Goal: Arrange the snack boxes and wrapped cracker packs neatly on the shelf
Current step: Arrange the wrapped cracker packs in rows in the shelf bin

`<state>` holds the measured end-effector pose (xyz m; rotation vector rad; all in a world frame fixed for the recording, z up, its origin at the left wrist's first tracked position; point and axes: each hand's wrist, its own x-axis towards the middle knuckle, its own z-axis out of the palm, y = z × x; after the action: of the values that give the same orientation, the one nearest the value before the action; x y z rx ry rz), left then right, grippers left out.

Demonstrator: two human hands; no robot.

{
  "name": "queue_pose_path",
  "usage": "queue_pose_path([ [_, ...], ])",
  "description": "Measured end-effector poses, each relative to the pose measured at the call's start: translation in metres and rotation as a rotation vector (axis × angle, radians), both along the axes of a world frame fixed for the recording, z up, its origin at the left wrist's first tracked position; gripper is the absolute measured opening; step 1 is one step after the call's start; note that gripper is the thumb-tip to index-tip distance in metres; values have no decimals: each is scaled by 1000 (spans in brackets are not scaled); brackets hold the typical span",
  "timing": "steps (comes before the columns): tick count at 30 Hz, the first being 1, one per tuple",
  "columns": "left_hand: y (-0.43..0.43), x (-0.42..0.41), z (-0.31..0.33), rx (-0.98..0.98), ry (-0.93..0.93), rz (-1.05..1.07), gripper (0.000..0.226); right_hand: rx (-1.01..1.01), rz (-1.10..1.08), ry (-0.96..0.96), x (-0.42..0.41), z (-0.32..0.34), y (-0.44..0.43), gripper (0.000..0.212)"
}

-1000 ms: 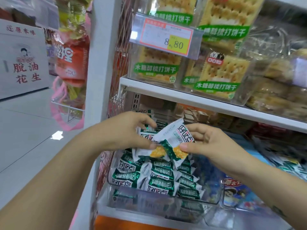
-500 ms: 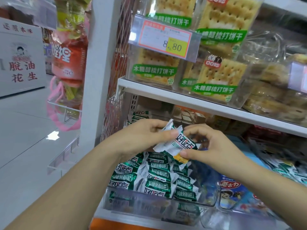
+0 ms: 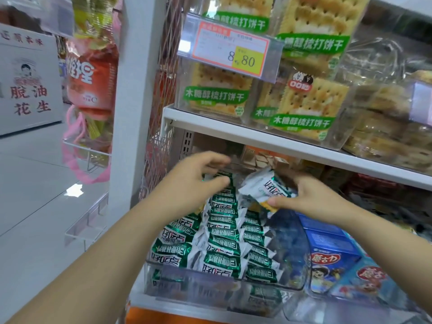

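Several green-and-white wrapped cracker packs [image 3: 219, 239] lie in rows in a clear plastic bin [image 3: 233, 280] on the lower shelf. My right hand [image 3: 311, 197] pinches one white-and-green cracker pack [image 3: 264, 185] above the back of the bin, thumb under it. To its left my left hand [image 3: 198, 176] hovers over the rear packs with fingers loosely curved and nothing in them; it is motion-blurred. Blue snack boxes [image 3: 332, 256] stand to the right of the bin.
The upper white shelf [image 3: 268, 139] carries clear boxes of sandwich crackers [image 3: 311, 106] behind a price tag [image 3: 229, 47] reading 8.80. A white upright post [image 3: 138, 90] stands left, with hanging bags [image 3: 91, 76] and open floor beyond it.
My left hand has let go of the pack and moved left and back over the bin. My right hand keeps the pack and has carried it further in, towards the back.
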<state>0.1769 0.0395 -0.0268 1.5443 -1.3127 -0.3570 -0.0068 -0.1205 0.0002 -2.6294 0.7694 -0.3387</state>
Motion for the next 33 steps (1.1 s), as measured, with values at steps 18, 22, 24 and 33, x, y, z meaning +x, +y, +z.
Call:
queue_pose_path([
  [18,-3,38,-37,205,-21,197,65,-271,-13,601,63,-26,-55,73],
  [22,-4,40,-40,201,-13,184,62,-202,33,662,62,-27,-54,70],
  [24,-4,40,-41,189,-5,177,61,-230,23,645,62,-31,-54,71],
  [33,-4,42,-43,189,6,162,58,-85,-65,586,64,-33,-71,102],
])
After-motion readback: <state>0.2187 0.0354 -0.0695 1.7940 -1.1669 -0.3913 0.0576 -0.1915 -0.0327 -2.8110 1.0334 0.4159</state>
